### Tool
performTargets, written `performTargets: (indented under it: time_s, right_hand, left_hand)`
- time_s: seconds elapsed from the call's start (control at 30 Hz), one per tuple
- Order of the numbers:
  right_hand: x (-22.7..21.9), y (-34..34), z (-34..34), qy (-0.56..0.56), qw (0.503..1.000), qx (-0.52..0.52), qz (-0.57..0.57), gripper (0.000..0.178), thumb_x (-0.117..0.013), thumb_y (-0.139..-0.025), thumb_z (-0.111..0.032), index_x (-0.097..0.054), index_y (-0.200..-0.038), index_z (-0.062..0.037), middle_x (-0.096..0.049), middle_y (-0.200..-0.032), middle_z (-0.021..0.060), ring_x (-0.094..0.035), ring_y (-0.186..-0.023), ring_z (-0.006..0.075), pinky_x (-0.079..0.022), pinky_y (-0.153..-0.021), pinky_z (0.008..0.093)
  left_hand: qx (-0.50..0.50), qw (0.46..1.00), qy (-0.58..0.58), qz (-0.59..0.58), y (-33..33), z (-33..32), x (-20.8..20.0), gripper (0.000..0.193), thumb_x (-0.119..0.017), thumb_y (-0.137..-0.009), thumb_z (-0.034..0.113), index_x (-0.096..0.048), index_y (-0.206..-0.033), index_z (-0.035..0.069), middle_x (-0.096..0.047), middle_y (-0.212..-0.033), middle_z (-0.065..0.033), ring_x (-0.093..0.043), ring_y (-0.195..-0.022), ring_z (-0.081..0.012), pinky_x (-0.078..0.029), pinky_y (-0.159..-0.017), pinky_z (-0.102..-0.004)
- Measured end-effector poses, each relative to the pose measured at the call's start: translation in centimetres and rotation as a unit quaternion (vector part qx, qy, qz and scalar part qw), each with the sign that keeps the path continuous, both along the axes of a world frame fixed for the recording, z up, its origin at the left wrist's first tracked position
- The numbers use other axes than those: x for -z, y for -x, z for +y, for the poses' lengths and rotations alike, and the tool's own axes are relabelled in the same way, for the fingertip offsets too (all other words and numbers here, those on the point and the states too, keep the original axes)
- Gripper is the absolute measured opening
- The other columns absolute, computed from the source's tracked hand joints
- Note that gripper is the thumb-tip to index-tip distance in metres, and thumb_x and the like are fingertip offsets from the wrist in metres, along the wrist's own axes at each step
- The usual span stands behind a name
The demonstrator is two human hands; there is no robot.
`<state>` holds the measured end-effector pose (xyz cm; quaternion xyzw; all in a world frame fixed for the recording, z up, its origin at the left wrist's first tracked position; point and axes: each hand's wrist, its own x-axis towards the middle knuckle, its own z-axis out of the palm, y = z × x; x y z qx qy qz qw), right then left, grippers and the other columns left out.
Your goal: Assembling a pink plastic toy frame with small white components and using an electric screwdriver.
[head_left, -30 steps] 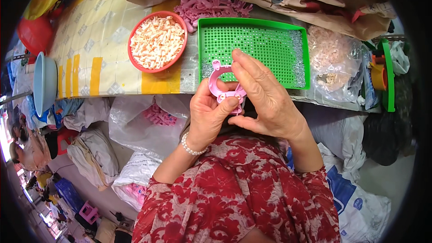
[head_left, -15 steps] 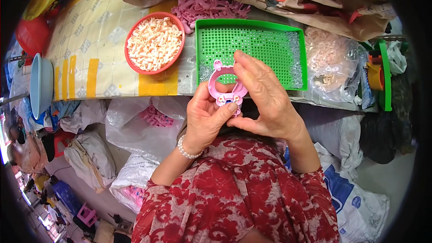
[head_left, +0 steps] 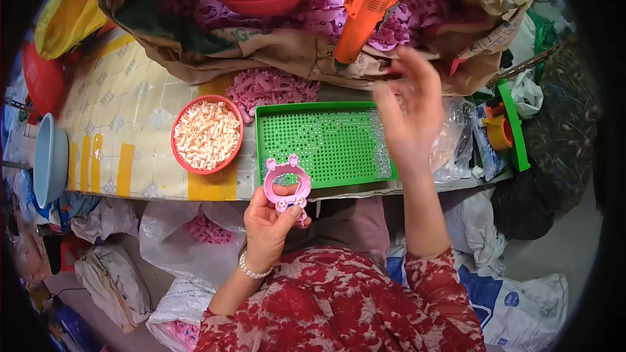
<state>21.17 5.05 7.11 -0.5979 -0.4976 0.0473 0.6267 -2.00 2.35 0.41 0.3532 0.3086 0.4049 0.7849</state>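
— Since the earlier frame, the right hand point(head_left: 411, 117) has come off the pink ring-shaped part point(head_left: 304, 186) and gone far and right, and my view has tipped to take in more of the far side.

— Where does that leave the part?

— With the left hand point(head_left: 264, 229) alone: thumb and fingers pinch its near end, ring uppermost, in front of the near left corner of the green tray point(head_left: 319, 183). That pinch worries me first. If it slackens or tilts, I think the small pale bits point(head_left: 300, 202) at the near end could slip out; I can't see anything covering them.

— And farther off?

— The right hand is blurred, fingers spread, nothing visible in its grasp. It shows across the tray's right end, so a low sweep might scatter the small silvery pieces point(head_left: 383, 156). Beyond, the orange driver point(head_left: 362, 21) slants before the brown sack point(head_left: 287, 52). I can't tell what carries its weight; a clumsy touch might set it swinging.

— Any writing?

— Near right, the white-and-blue sack point(head_left: 531, 306) carries print, too small and lens-bent for me to trust. Far off, the brown sack has lettering broken by folds. I copy out neither, and make out no label on the part.
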Motion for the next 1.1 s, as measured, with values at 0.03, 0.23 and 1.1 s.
performTargets:
  time_s: [0.03, 0.23, 1.1]
  right_hand:
    - [-0.3, -0.6, 1.7, 0.019, 0.999, 0.038, -0.029, 0.065, -0.074, -0.071, -0.019, -0.044, -0.124, 0.0037, -0.049, -0.125, 0.0186, -0.055, -0.105, 0.0248, -0.047, -0.084, 0.0319]
    - [-2.2, -2.2, 8.5, 0.052, 0.986, 0.100, -0.126, 0.047, -0.076, -0.069, -0.031, -0.057, -0.097, 0.0017, -0.067, -0.089, 0.0116, -0.063, -0.081, 0.0203, -0.047, -0.078, 0.0331]
    - [4.6, -0.8, 3.3, -0.006, 0.978, -0.118, 0.172, 0.036, -0.049, -0.089, -0.030, -0.047, -0.105, 0.0020, -0.055, -0.070, 0.0074, -0.055, -0.058, 0.0154, -0.048, -0.057, 0.0273]
  left_hand:
    - [-0.001, 1.000, 0.001, 0.001, 0.0, 0.0, 0.1, 0.029, -0.058, -0.084, -0.005, -0.046, -0.110, -0.001, -0.059, -0.097, -0.0103, -0.060, -0.078, -0.0129, -0.057, -0.068, -0.0283]
    - [0.002, 1.000, -0.009, 0.005, -0.2, 0.2, -0.4, 0.028, -0.060, -0.084, -0.002, -0.047, -0.108, -0.001, -0.060, -0.093, -0.0094, -0.061, -0.075, -0.0125, -0.056, -0.067, -0.0272]
    - [-0.009, 1.000, 0.009, 0.006, -0.8, 0.7, 0.1, 0.026, -0.061, -0.084, -0.001, -0.047, -0.107, 0.000, -0.061, -0.091, -0.0095, -0.062, -0.074, -0.0124, -0.055, -0.065, -0.0257]
